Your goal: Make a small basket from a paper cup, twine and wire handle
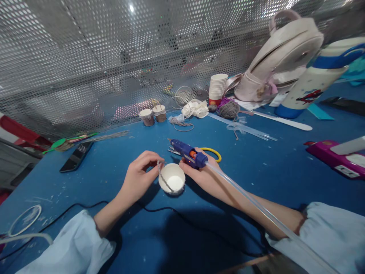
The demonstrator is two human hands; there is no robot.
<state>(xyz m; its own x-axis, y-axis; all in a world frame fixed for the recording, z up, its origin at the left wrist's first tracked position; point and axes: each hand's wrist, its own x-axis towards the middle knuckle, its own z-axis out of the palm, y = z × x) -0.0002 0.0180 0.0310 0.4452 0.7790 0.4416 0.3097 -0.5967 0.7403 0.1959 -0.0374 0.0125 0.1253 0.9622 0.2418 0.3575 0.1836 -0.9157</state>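
A small white paper cup (174, 179) stands on the blue table between my hands, its open top facing me. My left hand (144, 171) is at the cup's left rim, thumb and fingers pinched on a grey yarn strand (164, 177) that runs across the cup's mouth. My right hand (199, 171) is wrapped round a blue hot glue gun (185, 150), whose nozzle points away to the upper left. A long clear glue stick (242, 188) sticks out of its back end. The right thumb lies close to the cup's right rim; whether it touches is unclear.
Yellow-handled scissors (216, 153) lie behind my right hand. Two wrapped cups (147, 117), grey yarn (229, 110) and stacked paper cups (218, 87) stand along the mesh panel. A phone (76, 156) lies left, a bottle (310, 83) right. A black cable (162, 209) crosses the front.
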